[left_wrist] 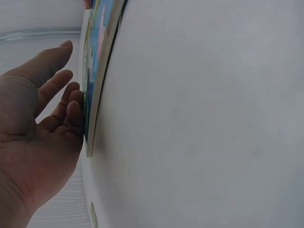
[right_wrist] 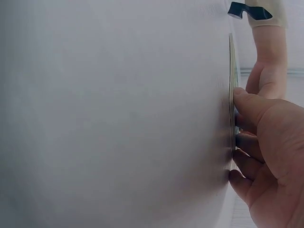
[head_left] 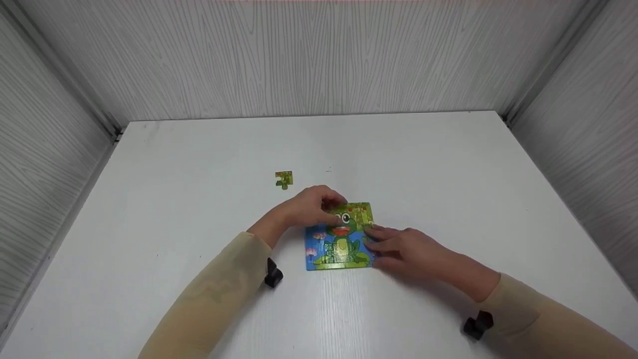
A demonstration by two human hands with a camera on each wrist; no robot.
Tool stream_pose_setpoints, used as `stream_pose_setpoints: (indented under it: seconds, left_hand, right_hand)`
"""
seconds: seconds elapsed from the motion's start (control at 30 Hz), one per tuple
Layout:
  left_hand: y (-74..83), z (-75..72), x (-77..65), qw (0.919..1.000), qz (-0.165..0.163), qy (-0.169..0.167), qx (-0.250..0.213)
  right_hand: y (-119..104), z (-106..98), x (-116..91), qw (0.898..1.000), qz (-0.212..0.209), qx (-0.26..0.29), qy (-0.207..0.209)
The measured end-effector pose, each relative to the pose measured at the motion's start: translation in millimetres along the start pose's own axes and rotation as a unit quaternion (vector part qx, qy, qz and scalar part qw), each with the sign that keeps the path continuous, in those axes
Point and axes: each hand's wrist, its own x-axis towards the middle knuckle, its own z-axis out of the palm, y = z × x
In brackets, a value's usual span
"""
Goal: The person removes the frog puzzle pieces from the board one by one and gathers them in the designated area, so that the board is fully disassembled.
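Observation:
A square jigsaw puzzle (head_left: 341,247) with a green frog on a blue background lies flat on the white table. Over its upper left part reaches my left hand (head_left: 314,205), thumb stretched across the frog's face. In the left wrist view, thumb and index finger extend while the other fingers bend against the surface of the puzzle board (left_wrist: 100,71); no piece shows between them. My right hand (head_left: 411,252) rests at the board's right edge, its fingers lying on the picture. Thumb and fingertips touch the board's edge (right_wrist: 232,71) in the right wrist view.
One loose green puzzle piece (head_left: 284,179) lies on the table beyond the board, to the left. Pale wood-grain panels (head_left: 309,60) rise behind the white table (head_left: 199,164) and along both sides. A black clip (head_left: 273,274) sits at the left sleeve's cuff, another (head_left: 478,325) at the right.

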Motion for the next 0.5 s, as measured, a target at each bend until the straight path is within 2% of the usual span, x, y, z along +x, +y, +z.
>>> stream_pose_setpoints:
  seconds: [0.23,0.5]
  left_hand:
    - [-5.6,0.5,0.7,0.9998,0.017,-0.009,0.002]
    - [-6.1,0.9,0.0,0.9993,0.028,-0.016,0.019]
  right_hand:
    - [-5.6,-3.6,4.6,0.999,-0.016,-0.043,0.006]
    - [-20.6,-11.2,19.5,0.996,-0.049,-0.078,-0.02]
